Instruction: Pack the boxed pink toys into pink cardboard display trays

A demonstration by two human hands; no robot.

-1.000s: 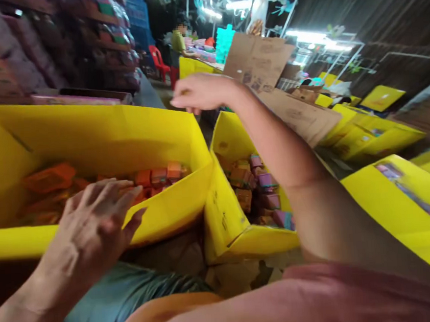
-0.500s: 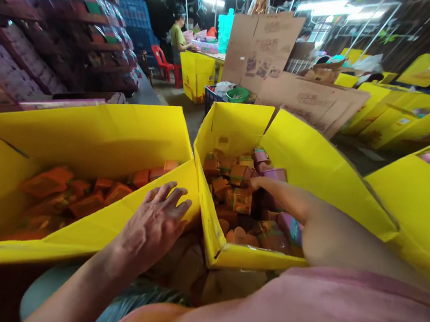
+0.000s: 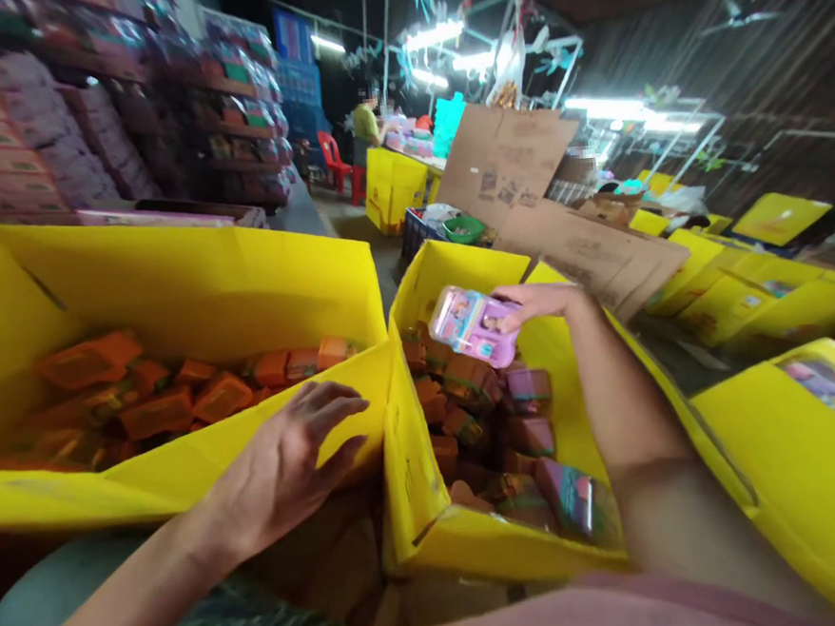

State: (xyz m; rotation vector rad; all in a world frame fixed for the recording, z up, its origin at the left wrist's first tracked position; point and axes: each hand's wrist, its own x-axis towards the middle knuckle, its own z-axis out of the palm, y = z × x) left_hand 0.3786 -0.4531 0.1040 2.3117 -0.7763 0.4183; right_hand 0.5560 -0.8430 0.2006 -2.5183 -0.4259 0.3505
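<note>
My right hand [image 3: 535,303] grips a purple plastic case [image 3: 477,328] with a clear lid and a printed label, raised above the right yellow box [image 3: 422,532]. Inside that box lie orange cases [image 3: 466,386] and several purple cases [image 3: 530,389], piled loosely. My left hand [image 3: 305,445] hangs over the near wall of the left yellow box [image 3: 241,449], fingers apart and holding nothing. Orange cases [image 3: 157,412] fill the bottom of the left box.
Another yellow box [image 3: 774,412] stands at the right. Flattened cardboard [image 3: 521,163] leans behind the boxes. Stacked packages [image 3: 4,132] rise at the far left. A person in a yellow top [image 3: 365,123] stands at the back near a red chair [image 3: 333,159].
My right hand has come up out of the right box with a purple case in it. My left hand stays close to the same wall. The view has tilted upward.
</note>
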